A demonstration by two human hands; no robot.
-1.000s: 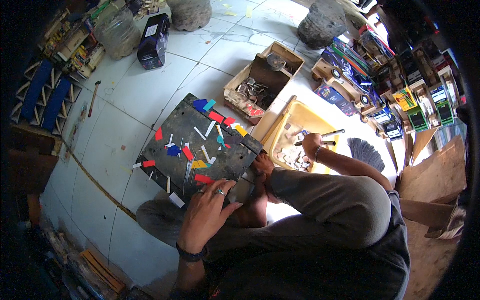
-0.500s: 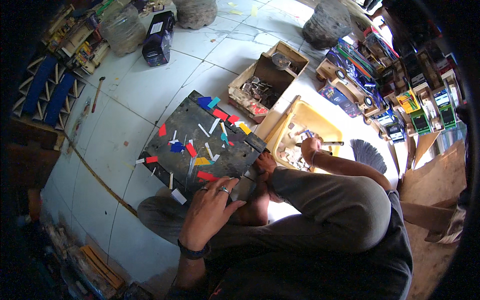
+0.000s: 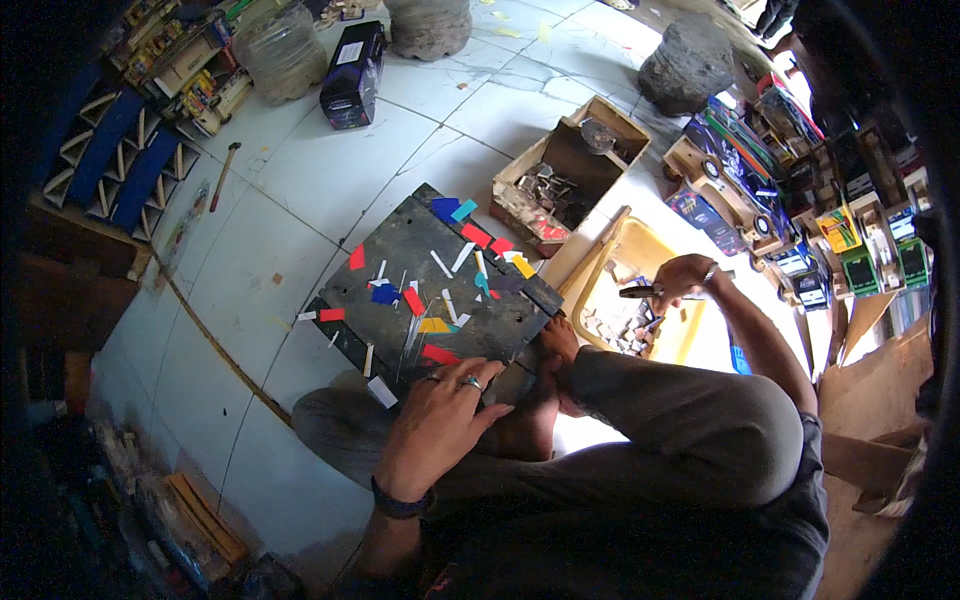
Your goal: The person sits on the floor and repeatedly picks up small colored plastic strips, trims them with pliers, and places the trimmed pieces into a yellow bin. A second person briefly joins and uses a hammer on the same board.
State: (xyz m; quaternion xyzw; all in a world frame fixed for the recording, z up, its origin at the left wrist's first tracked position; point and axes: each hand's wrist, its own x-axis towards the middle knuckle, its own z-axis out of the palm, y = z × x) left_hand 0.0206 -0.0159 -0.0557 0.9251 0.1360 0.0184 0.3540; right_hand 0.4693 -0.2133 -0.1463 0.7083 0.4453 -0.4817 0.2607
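Now swings right hand (image 3: 685, 278), closed on dark tool (image 3: 638, 292), across yellow tub (image 3: 622, 241) beneath; apparently leaves board (image 3: 402, 242) beyond half-open left hand (image 3: 440, 420) waiting.

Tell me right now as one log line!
left hand: at board edge | right hand: holding tool over yellow tub | coloured scraps: on board

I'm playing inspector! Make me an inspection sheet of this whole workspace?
Surface: dark board, strewn with coloured strips; white floor tiles around it.
Things in hand: slim dark tool, exact kind unclear.
Clutter: hammer lying on the tiles.
Hands: left hand at the board's near edge, nothing seen gripped; right hand closed on the tool, over a yellow tub.
Cables: nothing seen.
Surroundings: wooden toy vehicles at right; wooden box beyond the tub.
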